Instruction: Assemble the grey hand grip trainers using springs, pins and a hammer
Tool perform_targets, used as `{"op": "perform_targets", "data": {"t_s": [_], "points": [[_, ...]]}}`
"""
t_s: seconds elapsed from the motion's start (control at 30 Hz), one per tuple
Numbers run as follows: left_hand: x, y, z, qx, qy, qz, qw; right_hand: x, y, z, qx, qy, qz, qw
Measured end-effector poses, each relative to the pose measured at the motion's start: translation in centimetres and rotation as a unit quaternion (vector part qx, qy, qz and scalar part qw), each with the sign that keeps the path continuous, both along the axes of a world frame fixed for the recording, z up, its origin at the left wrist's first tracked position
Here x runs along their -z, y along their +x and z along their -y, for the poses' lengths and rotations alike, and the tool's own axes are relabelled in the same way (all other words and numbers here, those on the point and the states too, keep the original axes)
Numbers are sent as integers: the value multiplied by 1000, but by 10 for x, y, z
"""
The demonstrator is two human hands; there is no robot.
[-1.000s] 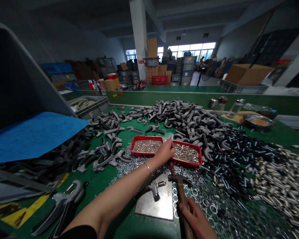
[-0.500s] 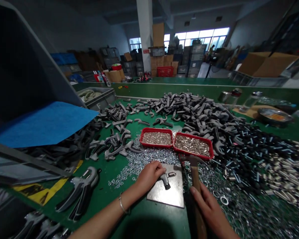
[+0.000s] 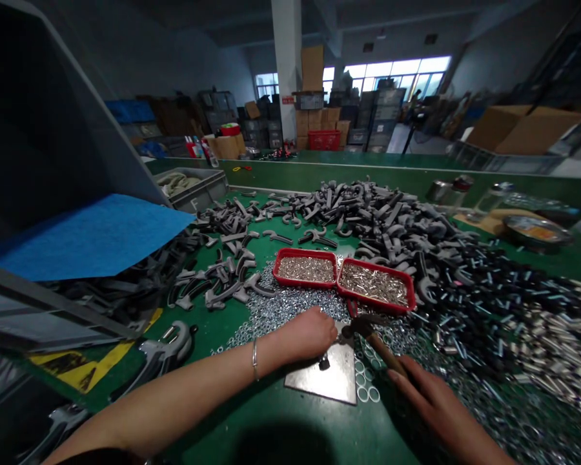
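My left hand is closed over the upper part of the metal plate, and what its fingers hold is mostly hidden. Just below it a small black-ended part shows on the plate. My right hand grips the wooden handle of a hammer. The hammer's head is at the plate's upper right corner, close beside my left fingertips. Behind the plate stand two red trays, the left one full of tiny metal pieces and the right one full of small pins.
Grey handle parts are heaped behind the trays. Washers spread around the plate. Black parts with bolts and metal sleeves lie at the right. A grey bin with a blue sheet stands at the left.
My left hand has moved right and turned over the plate's top, covering the grey part and the spring-like piece. The hammer has tilted left, its head now near my left fingers.
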State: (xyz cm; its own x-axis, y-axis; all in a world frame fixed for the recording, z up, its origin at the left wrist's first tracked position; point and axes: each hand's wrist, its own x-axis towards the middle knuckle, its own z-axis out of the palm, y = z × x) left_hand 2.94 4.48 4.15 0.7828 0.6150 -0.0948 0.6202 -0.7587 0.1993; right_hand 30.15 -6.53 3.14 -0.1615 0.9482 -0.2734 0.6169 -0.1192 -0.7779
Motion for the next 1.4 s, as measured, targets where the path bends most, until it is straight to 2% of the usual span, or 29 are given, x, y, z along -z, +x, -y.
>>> {"op": "perform_targets", "data": {"t_s": [0.07, 0.13, 0.2, 0.27, 0.37, 0.43, 0.57, 0.67, 0.77, 0.83, 0.97, 1.0, 1.07, 1.13, 1.2, 1.3, 1.4], "points": [[-1, -3, 6, -14, 32, 2, 999, -11, 0, 0, -11, 22, 26, 999], [5, -9, 21, -103, 29, 46, 993, -24, -5, 4, -10, 32, 35, 999], [17, -15, 41, -193, -9, 99, 976, -34, -15, 8, -10, 53, 34, 998], [32, -19, 59, -234, -40, 137, 962, -37, -27, 10, -24, 79, 42, 996], [48, -20, 73, -233, -50, 166, 957, -26, -41, 2, -74, 74, 110, 988], [51, -20, 73, -227, -45, 169, 958, -14, -42, -7, -90, 41, 137, 986], [46, -20, 71, -232, -50, 168, 957, -7, -32, -15, -53, -13, 40, 998], [43, -16, 76, -265, -64, 179, 946, -15, -36, -8, -13, 9, 18, 1000], [43, -11, 82, -301, -73, 188, 932, -19, -49, -4, -36, 45, 77, 995], [42, -10, 87, -310, -80, 187, 929, -15, -53, -8, -61, 42, 114, 991], [35, -29, 85, -269, -144, 194, 932, 0, -36, -19, -66, -25, 29, 997], [31, -38, 79, -255, -148, 202, 934, 3, -30, -20, -57, -18, 29, 998], [20, -62, 54, -243, -102, 217, 940, 10, -22, -22, -36, 69, 81, 994], [4, -86, 14, -253, -8, 212, 944, 17, -26, -23, -53, 203, 139, 968], [-14, -107, -38, -264, 52, 165, 949, 24, -41, -29, -118, 306, 170, 929], [-34, -128, -117, -289, 71, 87, 951, 33, -68, -48, -184, 371, 232, 880], [-35, -135, -177, -311, 72, 56, 946, 40, -79, -68, -216, 386, 273, 854]]}}
